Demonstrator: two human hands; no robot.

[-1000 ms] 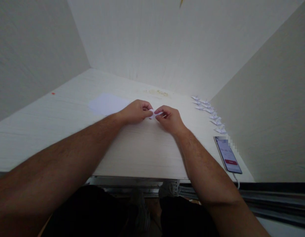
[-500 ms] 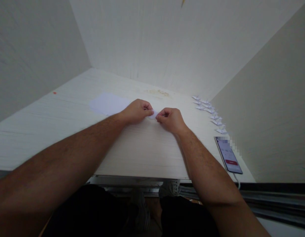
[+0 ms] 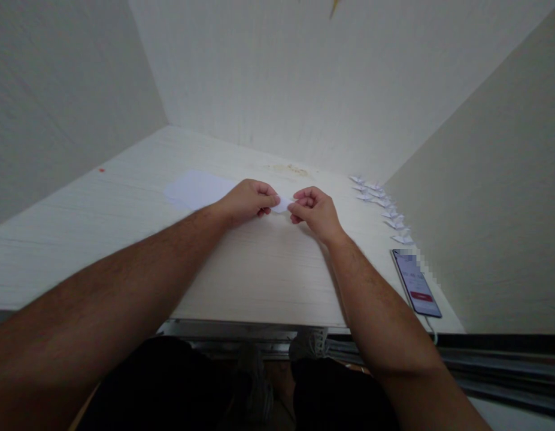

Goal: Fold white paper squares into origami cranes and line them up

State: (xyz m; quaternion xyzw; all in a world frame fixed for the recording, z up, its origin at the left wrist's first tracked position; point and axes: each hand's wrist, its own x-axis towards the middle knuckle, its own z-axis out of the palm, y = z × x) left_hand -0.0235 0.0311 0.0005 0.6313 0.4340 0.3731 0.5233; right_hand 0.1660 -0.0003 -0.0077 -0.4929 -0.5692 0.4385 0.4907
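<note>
Between my two hands is a small piece of white folded paper [image 3: 282,205], just above the tabletop. My left hand [image 3: 248,200] pinches its left side between thumb and fingers. On the other side my right hand [image 3: 317,211] grips the right edge with thumb and forefinger, the other fingers curled loosely. The fold details are too small to make out. White paper sheets [image 3: 196,187] lie flat on the table beyond my left forearm, partly covered by my left hand.
Several folded white paper cranes [image 3: 394,222] stand in a cluster along the right wall. Nearer me lies a phone [image 3: 416,284] with a lit screen and a cable. Walls enclose the white table [image 3: 259,281] at the back and both sides. An orange spot [image 3: 102,170] marks the left.
My right hand has turned and its fingers have lifted and opened a little around the paper's edge. More of the paper shows between the hands. My left hand has shifted only slightly.
</note>
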